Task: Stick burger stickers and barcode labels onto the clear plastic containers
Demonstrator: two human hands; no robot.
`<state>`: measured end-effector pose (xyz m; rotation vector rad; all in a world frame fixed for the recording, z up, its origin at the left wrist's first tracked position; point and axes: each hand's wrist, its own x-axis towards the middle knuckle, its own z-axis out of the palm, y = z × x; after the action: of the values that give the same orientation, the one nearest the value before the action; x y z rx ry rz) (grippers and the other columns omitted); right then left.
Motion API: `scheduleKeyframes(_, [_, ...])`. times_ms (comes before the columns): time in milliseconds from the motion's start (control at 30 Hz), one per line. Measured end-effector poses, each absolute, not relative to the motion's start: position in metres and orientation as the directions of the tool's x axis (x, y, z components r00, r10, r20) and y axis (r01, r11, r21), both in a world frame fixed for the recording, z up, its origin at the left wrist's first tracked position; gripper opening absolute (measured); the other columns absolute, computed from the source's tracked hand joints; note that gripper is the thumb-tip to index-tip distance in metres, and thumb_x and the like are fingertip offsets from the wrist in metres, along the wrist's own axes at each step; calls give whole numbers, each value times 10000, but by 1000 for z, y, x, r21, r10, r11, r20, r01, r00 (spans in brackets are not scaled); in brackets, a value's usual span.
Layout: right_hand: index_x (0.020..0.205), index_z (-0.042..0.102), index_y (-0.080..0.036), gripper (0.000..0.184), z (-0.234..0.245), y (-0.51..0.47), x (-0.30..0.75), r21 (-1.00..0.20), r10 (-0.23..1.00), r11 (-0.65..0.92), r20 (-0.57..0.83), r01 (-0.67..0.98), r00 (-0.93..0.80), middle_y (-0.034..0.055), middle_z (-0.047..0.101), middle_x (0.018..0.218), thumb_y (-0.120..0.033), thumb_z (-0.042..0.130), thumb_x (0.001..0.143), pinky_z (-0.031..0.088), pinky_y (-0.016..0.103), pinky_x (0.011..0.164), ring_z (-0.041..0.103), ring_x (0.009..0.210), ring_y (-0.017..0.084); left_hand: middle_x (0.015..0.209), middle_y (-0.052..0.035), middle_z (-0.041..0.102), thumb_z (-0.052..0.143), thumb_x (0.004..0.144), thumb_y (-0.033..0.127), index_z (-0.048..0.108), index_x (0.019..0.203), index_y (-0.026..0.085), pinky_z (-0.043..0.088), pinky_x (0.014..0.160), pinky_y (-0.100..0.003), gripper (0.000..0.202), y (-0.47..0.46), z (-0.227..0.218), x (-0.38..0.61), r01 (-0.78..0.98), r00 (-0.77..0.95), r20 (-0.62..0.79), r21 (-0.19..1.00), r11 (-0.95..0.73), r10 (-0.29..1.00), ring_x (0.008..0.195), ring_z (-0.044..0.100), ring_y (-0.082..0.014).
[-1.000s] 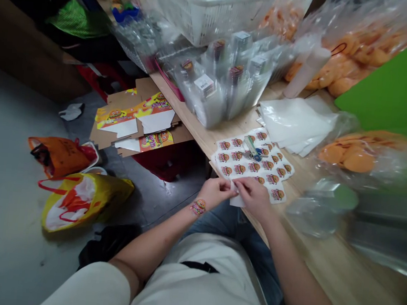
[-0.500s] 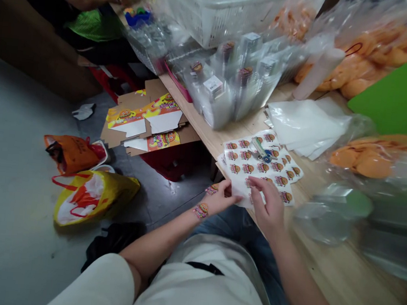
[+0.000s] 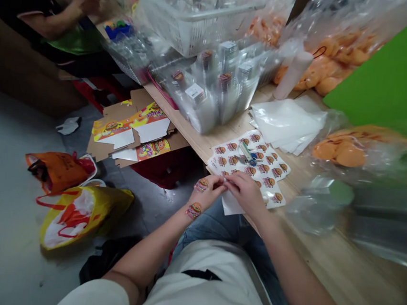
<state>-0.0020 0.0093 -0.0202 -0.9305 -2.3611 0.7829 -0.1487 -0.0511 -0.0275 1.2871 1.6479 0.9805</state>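
Note:
My left hand (image 3: pixel 207 191) is closed in a pinch at the near left edge of a sticker sheet (image 3: pixel 232 205). Burger stickers cling to its back (image 3: pixel 201 185) and to the wrist (image 3: pixel 193 211). Against its fingertips, my right hand (image 3: pixel 249 195) pinches too; what lies between those fingers is too small to make out. The sheet's blank corner juts past the table edge under the right hand. More sheets printed with cartoon burger stickers (image 3: pixel 264 169) lie beneath and beyond it. A small tool with a pale green handle and blue part (image 3: pixel 248 154) rests on top.
Clear packets (image 3: pixel 208 105) stand before a white plastic basket (image 3: pixel 189 31). White bags (image 3: pixel 287 122), bagged orange pieces (image 3: pixel 343 151) and clear plastic sheets (image 3: pixel 323 202) lie rightward. Flat printed cartons (image 3: pixel 133 131) are at left, shopping bags (image 3: pixel 78 217) on the floor. A co-worker's arm (image 3: pixel 57 23) shows far left.
My right hand has moved left and in, from hovering with parted fingers over the sheet to pinching at my left fingertips. The whole view has shifted slightly.

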Motion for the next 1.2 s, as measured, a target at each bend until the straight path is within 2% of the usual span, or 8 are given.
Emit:
scheduleKeyframes(200, [812, 658, -210, 182, -27, 26, 8, -798, 764, 455, 121, 395, -634, 24, 653, 792, -288, 497, 845, 464, 295, 719, 587, 769, 153, 806, -19, 624, 584, 757, 213, 638, 845, 175, 436, 757, -258, 110, -54, -27, -144, 475, -79, -90, 872, 117, 993, 783, 556, -143])
scheduleKeyframes(400, [1035, 603, -194, 300, -7, 8, 11, -740, 917, 398, 329, 542, -225, 77, 601, 910, -302, 354, 908, 448, 374, 773, 538, 862, 187, 719, 12, 540, 599, 708, 240, 589, 875, 161, 431, 611, -216, 185, -57, -46, -135, -40, -200, -329, 944, 328, 923, 655, 501, -103])
scheduleKeyframes(500, [1048, 619, -262, 244, 5, -28, 4, -531, 702, 712, 525, 459, -481, 58, 601, 891, -202, 509, 838, 445, 353, 814, 543, 878, 181, 626, 36, 499, 602, 698, 257, 557, 770, 140, 397, 534, -179, 144, -53, -46, -135, -116, -162, -370, 928, 354, 915, 569, 467, -73])
scheduleKeyframes(600, [1165, 565, -241, 359, 6, -52, 4, -485, 489, 835, 435, 261, -756, 76, 606, 983, -213, 554, 807, 452, 361, 845, 542, 947, 199, 622, 46, 496, 632, 671, 252, 542, 746, 137, 379, 524, -153, 164, -50, -41, -137, -181, -152, -396, 912, 369, 906, 559, 454, -52])
scheduleKeyframes(700, [1208, 526, -204, 393, 2, -54, 14, -645, 635, 696, 346, 317, -691, 102, 576, 1056, -277, 529, 822, 452, 397, 856, 527, 999, 221, 678, 35, 540, 637, 675, 272, 545, 819, 143, 414, 536, -161, 214, -50, -38, -139, -234, -133, -430, 889, 394, 893, 573, 489, -56])
scheduleKeyframes(867, [976, 628, -244, 200, 10, -41, 21, -796, 866, 456, 292, 398, -407, 56, 606, 911, -240, 471, 853, 472, 360, 789, 565, 871, 189, 668, 30, 564, 689, 642, 330, 538, 787, 147, 474, 538, -207, 278, -50, -36, -136, -284, -81, -483, 850, 444, 872, 550, 529, -73])
scheduleKeyframes(1067, [1115, 581, -217, 293, 1, -28, 9, -690, 879, 475, 334, 546, -341, 105, 573, 1037, -229, 442, 858, 443, 416, 876, 528, 1000, 226, 739, 17, 590, 692, 649, 379, 546, 839, 145, 505, 583, -228, 335, -54, -30, -132, -277, -71, -465, 859, 431, 882, 600, 565, -82])
scheduleKeyframes(1200, [1229, 490, -180, 388, -36, -31, 18, -536, 799, 589, 276, 605, -533, 136, 489, 1257, -245, 457, 848, 376, 508, 968, 412, 1201, 287, 723, 12, 600, 658, 687, 408, 535, 881, 150, 499, 529, -222, 345, -50, -31, -139, -217, -75, -469, 869, 445, 880, 554, 558, -80])
